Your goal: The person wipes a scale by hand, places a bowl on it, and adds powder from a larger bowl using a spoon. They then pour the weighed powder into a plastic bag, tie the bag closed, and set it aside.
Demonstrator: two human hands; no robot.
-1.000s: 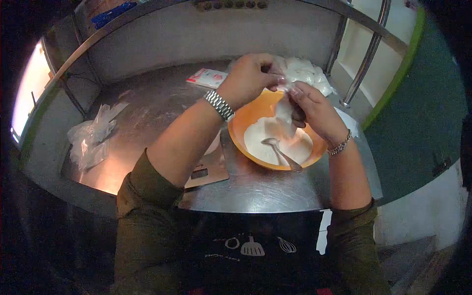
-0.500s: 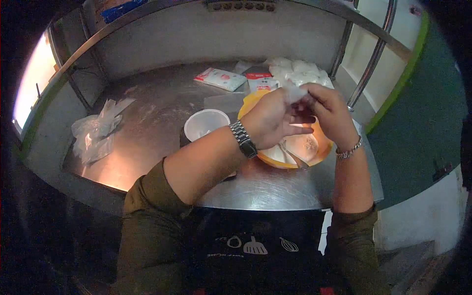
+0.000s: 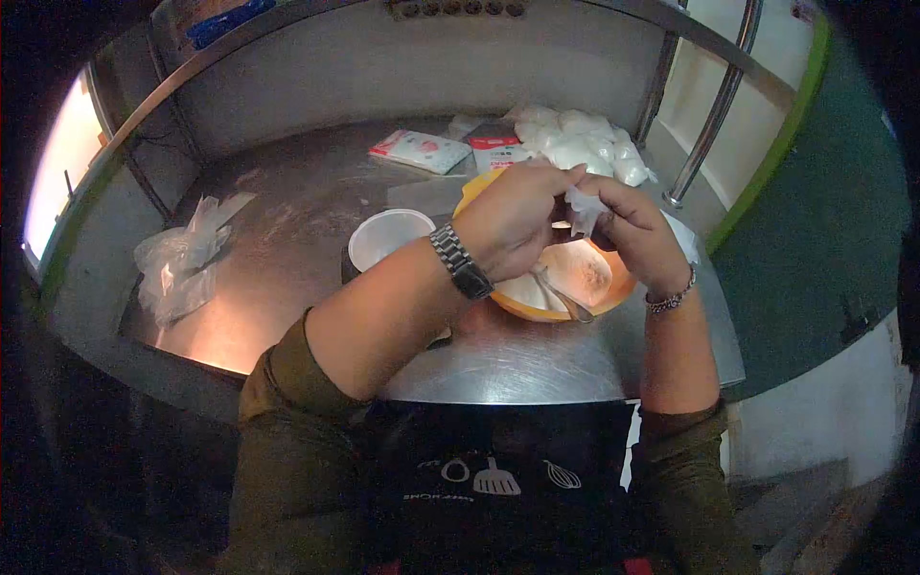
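Both my hands meet above an orange bowl (image 3: 522, 309) that holds white powder and a metal spoon (image 3: 565, 295). My left hand (image 3: 517, 216) is closed, its fingertips pinching the top of a thin clear plastic bag (image 3: 585, 206). Pressed close to it, my right hand (image 3: 637, 228) is closed on the same bag. The lower part of the bag, with some white content, seems to hang over the powder between the hands. Left of the bowl, a white round container (image 3: 388, 235) is partly hidden by my left forearm.
Crumpled clear bags (image 3: 182, 264) lie at the left of the metal table (image 3: 517, 369). At the back are a red-and-white packet (image 3: 420, 151), another red packet (image 3: 496, 153) and several filled white bags (image 3: 580, 144). A metal pole (image 3: 709, 125) stands at the right.
My left hand has turned and moved over the bowl, closing on the twisted bag top beside my right hand. The white container and red packet have come into view as my left arm shifted.
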